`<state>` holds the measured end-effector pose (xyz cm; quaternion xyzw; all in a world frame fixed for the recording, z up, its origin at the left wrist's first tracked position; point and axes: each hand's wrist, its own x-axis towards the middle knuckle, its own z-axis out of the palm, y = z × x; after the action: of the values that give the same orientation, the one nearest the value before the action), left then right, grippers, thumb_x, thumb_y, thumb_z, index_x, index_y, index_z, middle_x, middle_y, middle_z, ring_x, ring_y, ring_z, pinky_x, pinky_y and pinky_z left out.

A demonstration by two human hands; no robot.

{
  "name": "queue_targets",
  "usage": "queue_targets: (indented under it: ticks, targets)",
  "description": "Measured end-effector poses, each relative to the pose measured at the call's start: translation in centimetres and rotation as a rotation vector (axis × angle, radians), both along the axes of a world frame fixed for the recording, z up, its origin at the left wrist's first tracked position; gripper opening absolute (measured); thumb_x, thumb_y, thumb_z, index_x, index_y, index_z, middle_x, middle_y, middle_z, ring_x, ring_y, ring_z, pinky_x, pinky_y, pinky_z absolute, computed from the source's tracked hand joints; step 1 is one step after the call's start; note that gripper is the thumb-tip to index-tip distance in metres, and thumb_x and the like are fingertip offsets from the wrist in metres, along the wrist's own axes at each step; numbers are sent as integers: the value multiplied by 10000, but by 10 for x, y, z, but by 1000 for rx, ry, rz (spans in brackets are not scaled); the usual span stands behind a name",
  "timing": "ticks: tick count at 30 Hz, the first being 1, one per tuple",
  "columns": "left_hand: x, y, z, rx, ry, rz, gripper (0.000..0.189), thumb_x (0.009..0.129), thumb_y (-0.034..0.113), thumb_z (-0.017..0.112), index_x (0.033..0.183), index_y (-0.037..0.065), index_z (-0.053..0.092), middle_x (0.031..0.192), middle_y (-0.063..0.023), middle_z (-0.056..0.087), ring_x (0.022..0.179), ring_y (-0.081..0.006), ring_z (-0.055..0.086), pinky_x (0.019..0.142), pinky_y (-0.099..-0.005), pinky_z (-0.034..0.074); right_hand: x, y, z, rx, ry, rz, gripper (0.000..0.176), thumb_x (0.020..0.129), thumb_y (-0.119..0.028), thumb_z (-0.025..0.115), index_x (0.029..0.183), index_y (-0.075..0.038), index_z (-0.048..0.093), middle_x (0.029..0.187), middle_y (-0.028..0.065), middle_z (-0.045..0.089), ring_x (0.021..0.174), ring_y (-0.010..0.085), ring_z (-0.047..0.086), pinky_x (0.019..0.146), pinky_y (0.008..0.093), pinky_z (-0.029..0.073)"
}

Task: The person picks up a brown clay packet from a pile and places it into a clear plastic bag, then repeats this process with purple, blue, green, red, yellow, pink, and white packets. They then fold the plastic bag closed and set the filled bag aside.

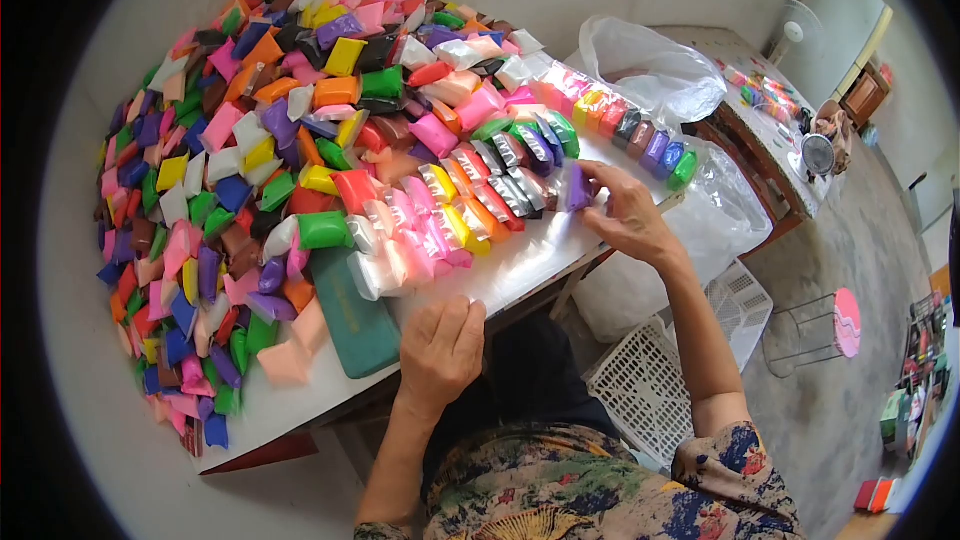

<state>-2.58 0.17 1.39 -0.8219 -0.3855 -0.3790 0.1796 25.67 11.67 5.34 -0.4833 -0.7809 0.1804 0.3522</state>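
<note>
My right hand pinches a small purple packet at the right end of two rows of packets on the white table. From white and peach at the near left, these rows run through pink, yellow, orange, red, black and brown. My left hand is at the table's front edge, below the white packets, with its fingers bent together; whatever they may hold is hidden. Just left of it lies a flat green case. Blue, purple and green packets stand behind the rows.
A large heap of coloured packets covers the table's left and back. Farther right lies another colour-ordered row, beside clear plastic bags. White baskets stand on the floor below, near a pink-topped stool. A fan stands behind.
</note>
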Motion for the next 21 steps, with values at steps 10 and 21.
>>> queue_targets:
  ticks: [10, 21]
  targets:
    - [2, 1, -8, 41, 60, 36, 244, 780, 26, 675, 1022, -3, 666, 976, -112, 636, 845, -252, 620, 740, -374, 503, -1, 6, -5, 116, -118, 50, 547, 786, -121, 635, 1333, -105, 612, 1134, 176, 627, 1095, 331, 584, 966, 427, 467]
    - [5, 0, -9, 49, 48, 69, 233, 788, 38, 673, 1018, 1, 667, 961, -100, 638, 829, -239, 614, 724, -364, 489, -15, 7, -19, 141, 89, -71, 238, 864, -112, 683, 1085, -27, 708, 913, 141, 656, 890, 320, 634, 820, 420, 496]
